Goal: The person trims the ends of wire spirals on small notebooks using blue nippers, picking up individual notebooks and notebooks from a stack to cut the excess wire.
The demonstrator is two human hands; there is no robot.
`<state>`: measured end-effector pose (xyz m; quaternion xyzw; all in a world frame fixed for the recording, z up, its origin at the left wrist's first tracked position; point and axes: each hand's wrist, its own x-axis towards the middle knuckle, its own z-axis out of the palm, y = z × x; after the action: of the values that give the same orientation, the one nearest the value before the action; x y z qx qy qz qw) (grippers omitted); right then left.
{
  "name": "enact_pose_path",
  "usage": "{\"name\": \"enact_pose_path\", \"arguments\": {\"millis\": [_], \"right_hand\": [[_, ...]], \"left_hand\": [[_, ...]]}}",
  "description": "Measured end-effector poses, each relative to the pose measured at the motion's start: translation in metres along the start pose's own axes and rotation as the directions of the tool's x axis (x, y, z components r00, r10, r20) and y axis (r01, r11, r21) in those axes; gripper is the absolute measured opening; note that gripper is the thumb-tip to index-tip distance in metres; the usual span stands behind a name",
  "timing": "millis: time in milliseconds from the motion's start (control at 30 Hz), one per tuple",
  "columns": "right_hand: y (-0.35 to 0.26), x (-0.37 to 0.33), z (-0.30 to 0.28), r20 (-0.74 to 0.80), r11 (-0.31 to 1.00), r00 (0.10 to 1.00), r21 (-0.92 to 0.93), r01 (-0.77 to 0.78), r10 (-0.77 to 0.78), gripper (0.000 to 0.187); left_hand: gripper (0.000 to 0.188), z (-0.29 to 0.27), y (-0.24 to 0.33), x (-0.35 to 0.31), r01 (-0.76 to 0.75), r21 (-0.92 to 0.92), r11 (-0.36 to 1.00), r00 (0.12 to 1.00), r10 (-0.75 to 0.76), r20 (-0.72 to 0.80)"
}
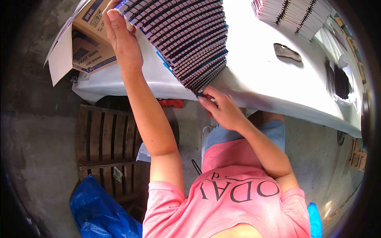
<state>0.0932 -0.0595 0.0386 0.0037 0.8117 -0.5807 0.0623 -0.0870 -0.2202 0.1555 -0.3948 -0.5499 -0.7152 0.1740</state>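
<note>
A tall stack of spiral-bound notebooks (178,35) rises from the white-covered table, its black coil bindings facing me and blue cover edges showing at the side. My left hand (125,41) grips the stack's upper left end, thumb on the near side and some fingers partly hidden. At the stack's lower end, close to the table's front edge, my right hand (222,107) pinches the corner of a notebook between thumb and fingers.
An open cardboard box (93,49) stands left of the stack. More bound notebooks (293,16) lie at the far right. A small dark-rimmed object (287,52) and black coils in clear plastic (340,81) share the table (254,79). A wooden pallet (105,139) and blue tarp (99,210) are below left.
</note>
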Motion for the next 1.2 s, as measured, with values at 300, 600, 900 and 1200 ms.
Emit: {"name": "enact_pose_path", "arguments": {"millis": [300,600,900,1200], "right_hand": [[0.009,-0.016,0.010,-0.301,0.730,0.775,-0.623,0.281,-0.556,0.036],[0.016,-0.009,0.019,-0.236,0.800,0.863,-0.538,0.266,-0.446,0.028],[0.025,-0.012,0.024,-0.314,0.938,0.901,-0.271,0.218,-0.300,0.031],[0.025,-0.012,0.018,-0.276,0.694,0.789,-0.677,0.246,-0.549,0.041]], "left_hand": [[0.060,0.008,0.003,0.000,0.022,0.123,0.992,0.996,-0.012,-0.086],[0.062,0.020,0.015,-0.001,0.068,-0.033,0.997,0.994,-0.071,-0.087],[0.061,0.003,0.012,0.002,0.052,-0.014,0.999,0.998,-0.052,-0.019],[0.060,0.018,0.009,0.000,0.011,0.192,0.981,0.993,0.012,-0.116]]}}
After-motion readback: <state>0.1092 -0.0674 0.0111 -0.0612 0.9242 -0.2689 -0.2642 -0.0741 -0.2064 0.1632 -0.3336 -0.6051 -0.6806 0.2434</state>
